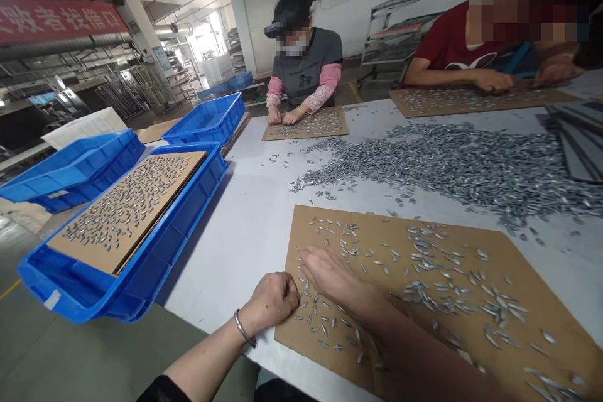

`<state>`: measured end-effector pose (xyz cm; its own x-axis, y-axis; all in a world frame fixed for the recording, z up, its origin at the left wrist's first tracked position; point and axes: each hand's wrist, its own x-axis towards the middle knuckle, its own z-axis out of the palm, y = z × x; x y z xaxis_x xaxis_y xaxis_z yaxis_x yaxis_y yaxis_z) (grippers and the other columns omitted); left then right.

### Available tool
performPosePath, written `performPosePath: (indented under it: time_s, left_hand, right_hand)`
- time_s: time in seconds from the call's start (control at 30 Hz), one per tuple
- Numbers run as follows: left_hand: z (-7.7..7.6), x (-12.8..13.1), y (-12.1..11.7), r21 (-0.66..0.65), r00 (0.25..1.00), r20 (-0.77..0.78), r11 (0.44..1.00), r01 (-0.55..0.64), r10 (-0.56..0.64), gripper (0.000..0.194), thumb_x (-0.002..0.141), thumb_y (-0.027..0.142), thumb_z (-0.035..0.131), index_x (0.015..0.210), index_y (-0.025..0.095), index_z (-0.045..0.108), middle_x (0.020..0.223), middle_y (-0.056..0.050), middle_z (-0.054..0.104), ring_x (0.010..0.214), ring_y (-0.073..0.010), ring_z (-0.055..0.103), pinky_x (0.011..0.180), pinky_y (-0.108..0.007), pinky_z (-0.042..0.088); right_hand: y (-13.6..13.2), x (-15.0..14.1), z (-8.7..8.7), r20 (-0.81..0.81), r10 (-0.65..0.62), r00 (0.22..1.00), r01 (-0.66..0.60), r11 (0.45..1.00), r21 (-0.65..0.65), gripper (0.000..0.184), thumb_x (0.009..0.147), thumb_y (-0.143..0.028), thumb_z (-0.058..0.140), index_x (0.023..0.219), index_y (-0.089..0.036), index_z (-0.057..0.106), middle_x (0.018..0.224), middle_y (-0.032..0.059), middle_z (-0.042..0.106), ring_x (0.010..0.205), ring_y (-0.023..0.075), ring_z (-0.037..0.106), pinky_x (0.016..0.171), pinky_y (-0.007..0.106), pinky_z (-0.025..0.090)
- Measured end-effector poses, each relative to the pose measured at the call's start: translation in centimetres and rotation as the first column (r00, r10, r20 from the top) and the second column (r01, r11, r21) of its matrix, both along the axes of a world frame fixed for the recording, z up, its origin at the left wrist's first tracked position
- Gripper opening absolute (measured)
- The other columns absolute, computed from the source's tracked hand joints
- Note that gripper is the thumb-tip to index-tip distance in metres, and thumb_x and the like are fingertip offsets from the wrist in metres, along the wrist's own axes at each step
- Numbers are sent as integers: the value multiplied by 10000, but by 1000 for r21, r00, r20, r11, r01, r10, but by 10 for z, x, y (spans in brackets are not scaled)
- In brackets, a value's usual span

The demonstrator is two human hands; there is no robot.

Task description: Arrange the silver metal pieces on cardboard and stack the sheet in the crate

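Note:
My left hand (pixel 272 303), with a silver bangle at the wrist, is at the left edge of a brown cardboard sheet (pixel 302 226). Its fingers are curled in, and whatever they hold is hidden. Just beyond it, my right hand (pixel 325 269) reaches across the sheet with its fingers bent down and together near the upper left edge. What lies under those fingertips cannot be made out. Small, silvery, leaf-shaped metal pieces (pixel 325 330) lie spaced out near both hands. Denser clusters of the same pieces (pixel 426 295) cover the sheet's middle and right.
A large heap of metal pieces (pixel 452 160) spreads over the white table (pixel 249 201). On the left, a blue crate (pixel 188 226) holds stacked cardboard (pixel 89 251) covered with pieces. Two people (pixel 304 53) (pixel 452 38) work at cardboard sheets across the table. Dark panels (pixel 579 138) lie far right.

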<state>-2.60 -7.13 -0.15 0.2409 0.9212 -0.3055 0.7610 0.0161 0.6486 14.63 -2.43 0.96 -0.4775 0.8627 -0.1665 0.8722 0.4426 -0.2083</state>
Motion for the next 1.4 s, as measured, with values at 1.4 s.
performPosePath:
  time_s: [1.4]
  left_hand:
    - [-19, 60, 162, 296, 911, -390, 918, 264, -136, 285, 1010, 355, 611, 1212, 158, 642, 1204, -90, 674, 1032, -222, 673, 908, -438, 581]
  right_hand:
    - [47, 46, -3, 54, -261, 964, 263, 964, -48, 296, 979, -157, 455, 1035, -109, 742, 1155, 208, 730, 1017, 295, 716, 720, 316, 427]
